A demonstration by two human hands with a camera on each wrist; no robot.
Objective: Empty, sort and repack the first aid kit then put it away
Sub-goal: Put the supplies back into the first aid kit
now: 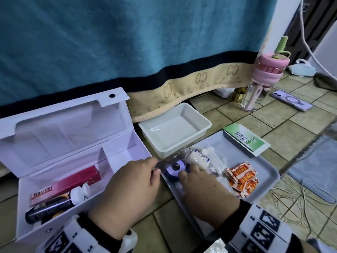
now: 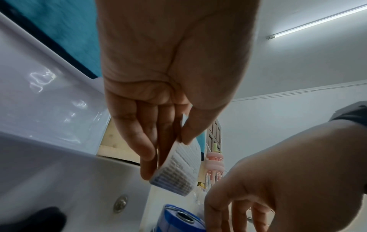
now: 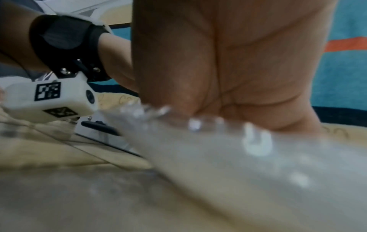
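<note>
Open white plastic first aid case [image 1: 54,143], lid propped back against a teal blanket [image 1: 127,33], on the tiled floor at left; its long compartment holds a pink "Bacidin" carton [image 1: 65,183], a dark tube [image 1: 47,209] and white-capped bottles [image 1: 79,193], seemingly already repacked, while the short right compartment shows nothing. Flat grey plastic tray [image 1: 264,167] just right of the case, serving as sorting surface: white cotton swabs [image 1: 215,157], a white gauze roll [image 1: 197,157], orange sachets [image 1: 242,178], a green-and-white printed packet [image 1: 244,139] overhanging its far edge. Empty white rectangular tub [image 1: 175,128] behind the tray. Left hand [image 1: 127,194]: fingers nearly straight, thumb closing narrowly to pinch a small printed blister strip [image 2: 178,169] over the tray's near-left corner, probably bound for the case. Right hand [image 1: 204,192]: fingers curled down onto a blue tape roll [image 1: 175,169] lying on the tray, touching its rim; a firm grip cannot be confirmed. Pink-lidded clear water bottle [image 1: 262,79] and lilac phone [image 1: 290,101] stand well apart at the back
</note>
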